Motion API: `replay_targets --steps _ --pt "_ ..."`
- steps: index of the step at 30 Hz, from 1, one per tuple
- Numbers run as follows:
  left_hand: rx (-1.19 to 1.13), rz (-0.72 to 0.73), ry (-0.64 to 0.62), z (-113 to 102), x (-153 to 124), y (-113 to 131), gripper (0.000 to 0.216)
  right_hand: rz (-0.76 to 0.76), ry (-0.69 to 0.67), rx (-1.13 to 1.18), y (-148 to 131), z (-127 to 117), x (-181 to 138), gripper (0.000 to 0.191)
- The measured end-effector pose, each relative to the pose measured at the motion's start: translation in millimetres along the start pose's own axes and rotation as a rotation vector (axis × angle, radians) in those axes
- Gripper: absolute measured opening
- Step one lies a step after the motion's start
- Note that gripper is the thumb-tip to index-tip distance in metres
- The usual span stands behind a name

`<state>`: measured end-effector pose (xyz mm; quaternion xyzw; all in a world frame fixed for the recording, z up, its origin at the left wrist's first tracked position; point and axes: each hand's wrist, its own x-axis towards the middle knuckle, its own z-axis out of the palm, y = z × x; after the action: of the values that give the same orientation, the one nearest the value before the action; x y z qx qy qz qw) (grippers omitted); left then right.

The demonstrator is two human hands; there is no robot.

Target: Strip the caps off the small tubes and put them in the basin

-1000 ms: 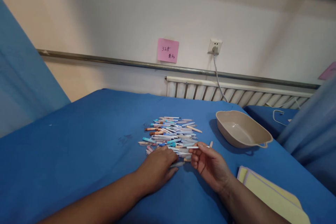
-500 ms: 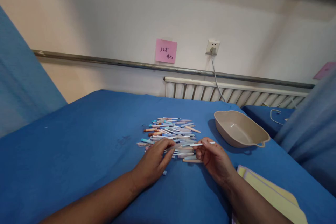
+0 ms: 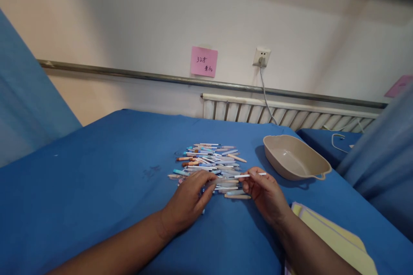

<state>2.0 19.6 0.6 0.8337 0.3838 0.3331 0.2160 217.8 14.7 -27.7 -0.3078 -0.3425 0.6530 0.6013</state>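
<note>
blue counter (image 3: 97,189) under both hands | beige tray (image 3: 295,161) just beyond right hand (image 3: 266,194) | pen pile (image 3: 209,161) just beyond left hand (image 3: 190,200) | right fingers pinch white pen (image 3: 250,175) over pile's near edge | left fingertips closed on clear tube (image 3: 222,180) between hands

Cream wall (image 3: 129,17); steel rail (image 3: 129,75); white radiator (image 3: 290,114); pink note (image 3: 204,61).

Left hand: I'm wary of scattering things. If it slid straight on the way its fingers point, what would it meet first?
Probably the pile of pens, lying right at the fingertips of the left hand; the right hand, pinching a white pen, sits further right. Depth is unclear.
</note>
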Motion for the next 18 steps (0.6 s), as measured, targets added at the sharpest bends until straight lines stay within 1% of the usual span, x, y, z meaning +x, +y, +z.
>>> replay_targets --steps 9,15,18 --pt "0.043 0.06 0.024 -0.1 -1.7 -1.5 0.016 -0.02 -0.021 -0.027 1.1 0.3 -1.0 0.021" --pt "0.042 0.087 0.028 2.2 -3.7 -4.7 0.016 -0.033 -0.023 -0.089 2.0 0.2 -1.2 0.022" --pt "0.028 0.101 0.014 3.5 -4.1 -4.7 0.018 -0.043 -0.03 -0.16 4.7 -0.5 -1.0 0.022"
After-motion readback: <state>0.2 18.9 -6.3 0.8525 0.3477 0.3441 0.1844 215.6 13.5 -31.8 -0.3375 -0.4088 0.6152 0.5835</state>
